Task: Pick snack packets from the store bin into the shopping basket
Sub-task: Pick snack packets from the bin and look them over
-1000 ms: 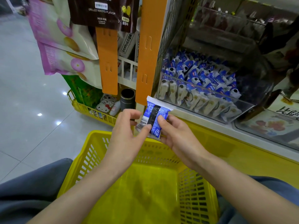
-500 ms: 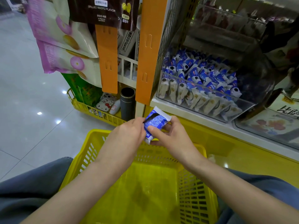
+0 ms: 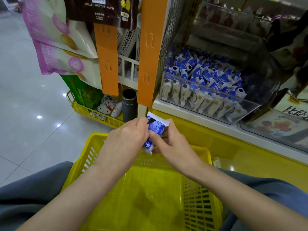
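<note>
Both the left hand point(image 3: 128, 137) and the right hand point(image 3: 171, 144) pinch one small blue-and-white foil snack packet point(image 3: 155, 130), long axis near upright, directly above the far rim of the yellow plastic lattice shopping basket point(image 3: 196, 194).

Blue-and-white packet point(image 3: 155, 129), yellow lattice basket point(image 3: 196, 197), orange strips point(image 3: 106, 57)

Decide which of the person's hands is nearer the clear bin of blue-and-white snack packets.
Right. The right hand grips the snack packet just below the left corner of the clear bin. The left hand pinches the packet's other side, farther left of the bin.
</note>
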`<state>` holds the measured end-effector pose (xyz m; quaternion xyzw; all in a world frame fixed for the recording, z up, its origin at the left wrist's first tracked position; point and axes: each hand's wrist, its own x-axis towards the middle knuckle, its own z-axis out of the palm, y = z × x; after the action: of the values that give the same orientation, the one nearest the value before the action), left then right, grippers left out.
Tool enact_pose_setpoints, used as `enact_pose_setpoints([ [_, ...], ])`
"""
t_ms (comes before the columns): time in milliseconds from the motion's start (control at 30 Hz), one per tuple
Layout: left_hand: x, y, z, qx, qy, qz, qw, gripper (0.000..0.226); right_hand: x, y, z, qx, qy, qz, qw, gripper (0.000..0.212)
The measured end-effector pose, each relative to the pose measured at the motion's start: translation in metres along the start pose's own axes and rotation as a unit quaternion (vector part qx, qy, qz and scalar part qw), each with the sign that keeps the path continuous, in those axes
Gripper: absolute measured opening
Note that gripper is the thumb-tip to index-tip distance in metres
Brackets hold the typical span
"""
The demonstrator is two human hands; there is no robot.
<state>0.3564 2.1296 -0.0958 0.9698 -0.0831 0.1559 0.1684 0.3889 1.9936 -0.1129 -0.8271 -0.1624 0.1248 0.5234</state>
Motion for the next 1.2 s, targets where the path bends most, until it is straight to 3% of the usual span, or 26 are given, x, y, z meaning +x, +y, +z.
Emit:
enact_pose_setpoints([
  [167,0.002,-0.003,0.007,-0.134,0.024,-0.068,0.988,0.017,-0.001,0.0,0.0,0.028,-0.014,0.01,0.999,0.021],
  [300,0.007,-0.004,0.008,-0.225,0.06,-0.129,0.964,0.018,0.001,-0.004,0.0,0.133,-0.022,0.014,0.991,0.018],
  [400,0.011,-0.007,0.01,-0.297,0.038,-0.162,0.94,0.024,0.004,-0.006,-0.003,0.168,-0.012,0.024,0.985,0.021],
  [533,0.011,0.001,0.01,-0.492,-0.046,-0.205,0.845,0.018,0.009,-0.007,-0.01,0.172,-0.008,0.025,0.985,0.013],
  [667,0.012,0.008,0.011,-0.531,-0.062,-0.205,0.82,0.013,0.008,-0.007,-0.009,0.002,0.054,-0.021,0.998,0.045],
  [767,0.016,0.005,0.015,-0.565,-0.016,-0.255,0.785,0.018,0.007,-0.011,-0.009,-0.052,0.067,-0.043,0.995,0.055],
  [867,0.021,0.006,0.014,-0.619,0.018,-0.292,0.729,0.011,0.011,-0.014,-0.017,-0.022,0.051,-0.019,0.998,0.043],
  [1000,0.023,0.002,0.01,-0.687,0.037,-0.293,0.665,0.016,0.012,-0.016,-0.029,0.104,-0.015,0.034,0.994,0.021],
  [1133,0.028,-0.005,0.006,-0.72,0.063,-0.355,0.593,0.02,0.012,-0.016,-0.037,0.167,0.022,0.025,0.985,0.015],
  [1200,0.03,-0.004,0.005,-0.735,0.053,-0.351,0.578,0.021,0.013,-0.018,-0.038,0.176,0.038,0.015,0.984,0.014],
])
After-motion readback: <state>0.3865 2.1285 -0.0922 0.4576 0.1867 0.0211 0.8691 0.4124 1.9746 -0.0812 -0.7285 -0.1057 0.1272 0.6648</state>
